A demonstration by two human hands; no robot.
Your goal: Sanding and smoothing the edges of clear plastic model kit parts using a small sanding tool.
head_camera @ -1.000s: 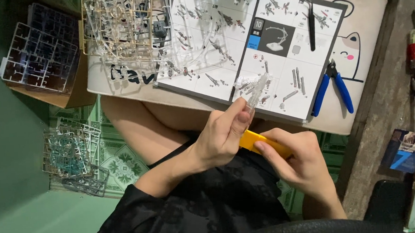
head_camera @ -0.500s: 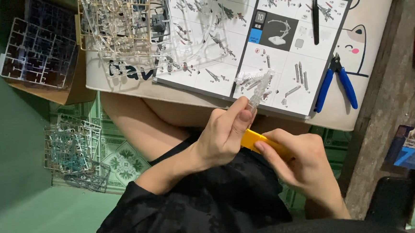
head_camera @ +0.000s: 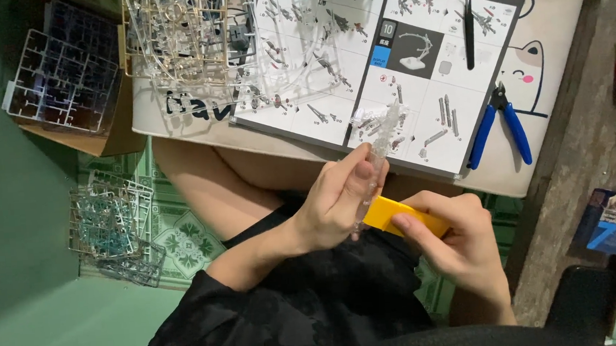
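Two hands | left [head_camera: 338, 203]: clear plastic part [head_camera: 377, 144] | right [head_camera: 455, 246]: flat yellow tool [head_camera: 396, 214]

A folded white instruction sheet with a black border and one blue square panel [head_camera: 379, 54] lies flat on the pale lap desk [head_camera: 557, 51]. An open brown cardboard box [head_camera: 106, 139] sits at the desk's left corner. A small dark blue printed card [head_camera: 610, 222] lies on the wooden surface, right edge.

A clear plastic model part [head_camera: 376, 151] is held upright above the lap; a flat yellow tool [head_camera: 405, 218] is pressed against its lower end.
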